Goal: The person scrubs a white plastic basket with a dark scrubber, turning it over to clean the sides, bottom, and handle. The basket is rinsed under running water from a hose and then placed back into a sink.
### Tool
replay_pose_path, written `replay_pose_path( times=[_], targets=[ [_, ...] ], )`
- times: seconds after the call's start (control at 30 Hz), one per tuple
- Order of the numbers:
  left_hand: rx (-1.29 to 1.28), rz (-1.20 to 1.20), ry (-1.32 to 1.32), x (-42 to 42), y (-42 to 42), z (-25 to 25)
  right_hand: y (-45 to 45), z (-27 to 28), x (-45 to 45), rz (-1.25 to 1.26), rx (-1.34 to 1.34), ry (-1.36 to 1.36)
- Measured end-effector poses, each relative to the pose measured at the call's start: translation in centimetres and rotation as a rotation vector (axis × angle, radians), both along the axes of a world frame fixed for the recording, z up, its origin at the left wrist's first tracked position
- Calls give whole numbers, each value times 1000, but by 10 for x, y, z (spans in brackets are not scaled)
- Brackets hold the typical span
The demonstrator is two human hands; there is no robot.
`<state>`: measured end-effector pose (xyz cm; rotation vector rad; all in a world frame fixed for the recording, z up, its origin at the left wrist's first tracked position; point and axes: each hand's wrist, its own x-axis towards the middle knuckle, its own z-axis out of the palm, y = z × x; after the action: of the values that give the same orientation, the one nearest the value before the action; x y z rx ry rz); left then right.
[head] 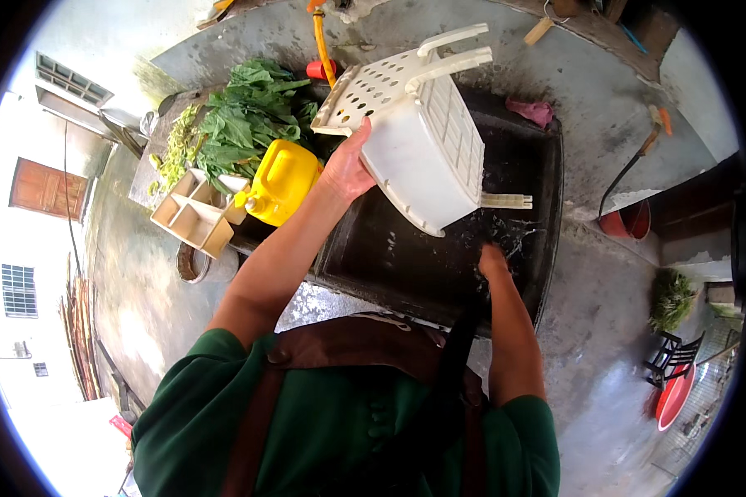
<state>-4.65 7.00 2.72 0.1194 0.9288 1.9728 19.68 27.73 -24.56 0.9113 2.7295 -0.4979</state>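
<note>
My left hand (350,166) grips the near left edge of a white plastic basket (419,146) with a perforated side and projecting legs. The basket is tilted above a dark sink (373,251). My right hand (492,259) is low inside the sink at its right, among splashing water, below a pale leg of the basket. Its fingers are hidden, so whether it holds anything does not show. A yellow plastic jug (283,182) stands left of my left hand, beside a beige divided organizer (193,214).
Leafy greens (252,118) lie on the ledge behind the jug. A yellow hose (323,46) and a red cup (320,69) are at the back wall. A pink cloth (529,112) hangs over the sink's back right rim. A red bucket (626,221) stands at the right.
</note>
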Motion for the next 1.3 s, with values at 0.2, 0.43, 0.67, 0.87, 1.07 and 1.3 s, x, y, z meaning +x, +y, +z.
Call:
replay_pose_path(
  times=[0.2, 0.43, 0.67, 0.87, 1.07, 1.3],
  targets=[
    [21, 37, -27, 4, 5, 2, 6, 91, -17, -109, -327, 566],
    [-5, 69, -67, 23, 16, -6, -110, 270, -147, 286, -130, 1332],
    [271, -67, -23, 21, 18, 0, -90, 196, -97, 52, 3, 1165],
    [125, -28, -2, 33, 27, -6, -104, 196, -86, 46, -196, 1131],
    [100, 27, 46, 40, 31, -4, -97, 220, -122, 169, -204, 1397],
    [72, 6, -58, 28, 29, 12, -32, 68, -28, -40, -113, 641]
  ],
)
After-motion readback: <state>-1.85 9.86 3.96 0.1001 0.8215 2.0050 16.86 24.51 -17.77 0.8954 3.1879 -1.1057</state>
